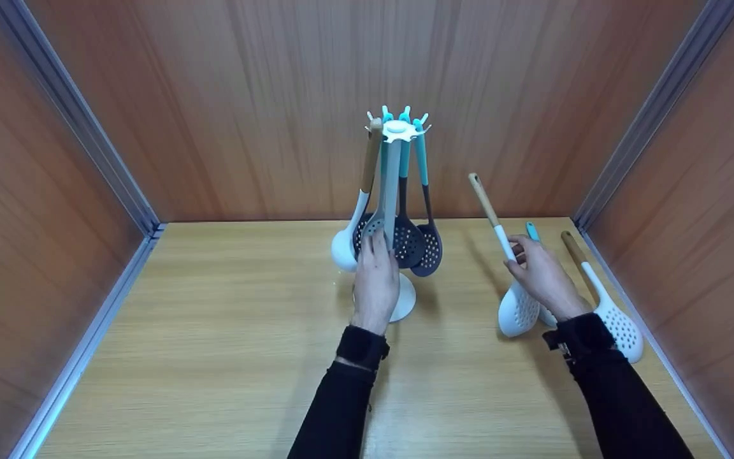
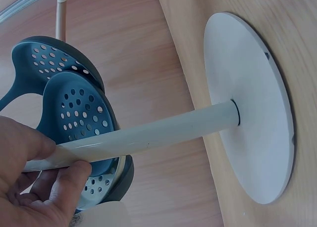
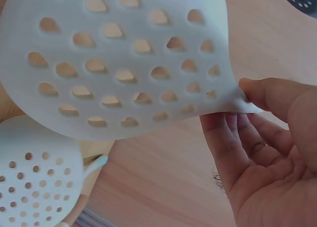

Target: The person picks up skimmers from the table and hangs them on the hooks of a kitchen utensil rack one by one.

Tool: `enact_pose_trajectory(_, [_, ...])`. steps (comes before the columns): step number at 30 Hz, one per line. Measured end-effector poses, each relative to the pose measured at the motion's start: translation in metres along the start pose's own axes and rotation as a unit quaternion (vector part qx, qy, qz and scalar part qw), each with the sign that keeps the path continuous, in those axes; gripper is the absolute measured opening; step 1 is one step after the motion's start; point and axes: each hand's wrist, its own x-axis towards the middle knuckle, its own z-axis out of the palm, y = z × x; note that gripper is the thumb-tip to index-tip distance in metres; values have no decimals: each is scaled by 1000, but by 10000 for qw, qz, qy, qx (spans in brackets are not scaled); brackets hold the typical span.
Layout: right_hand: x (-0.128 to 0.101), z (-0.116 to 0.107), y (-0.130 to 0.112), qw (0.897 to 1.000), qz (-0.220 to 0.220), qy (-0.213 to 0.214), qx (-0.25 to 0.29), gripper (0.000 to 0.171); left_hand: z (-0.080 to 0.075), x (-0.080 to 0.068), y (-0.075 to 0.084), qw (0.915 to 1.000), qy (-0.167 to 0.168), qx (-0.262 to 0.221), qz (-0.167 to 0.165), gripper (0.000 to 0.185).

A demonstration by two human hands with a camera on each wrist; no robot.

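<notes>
My left hand (image 1: 376, 280) grips the pale pole (image 2: 158, 133) of a white utensil stand (image 1: 399, 132), thumb and fingers on opposite sides in the left wrist view. From the stand's hooks hang a white ladle (image 1: 343, 250) with a wooden handle and several perforated spoons, among them a dark skimmer (image 1: 431, 255) with a turquoise handle. To the right, my right hand (image 1: 545, 275) pinches a white skimmer (image 1: 515, 315) at the neck, just above its perforated bowl (image 3: 126, 49). Its wooden handle (image 1: 483, 199) points up and away.
Near the right wall lies another white skimmer (image 1: 618, 331) with a wooden handle. A turquoise-handled utensil (image 1: 532, 231) lies partly hidden behind my right hand. The stand's round base (image 2: 247, 113) rests on the wooden table (image 1: 214, 350). Wood-grain panels (image 1: 278, 127) enclose the back and sides.
</notes>
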Motion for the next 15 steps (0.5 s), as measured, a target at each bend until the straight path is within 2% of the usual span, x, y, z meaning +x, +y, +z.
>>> enact_pose_trajectory(8, [-3,-2,-14,9999,81,64,-92,54,0,0,1,9999,-91,5,-71,51])
enact_pose_trajectory(15, [-6,-3,-23,9998,-12,198,-61,54,-1,0,1,10000,-15,-8,-19,51])
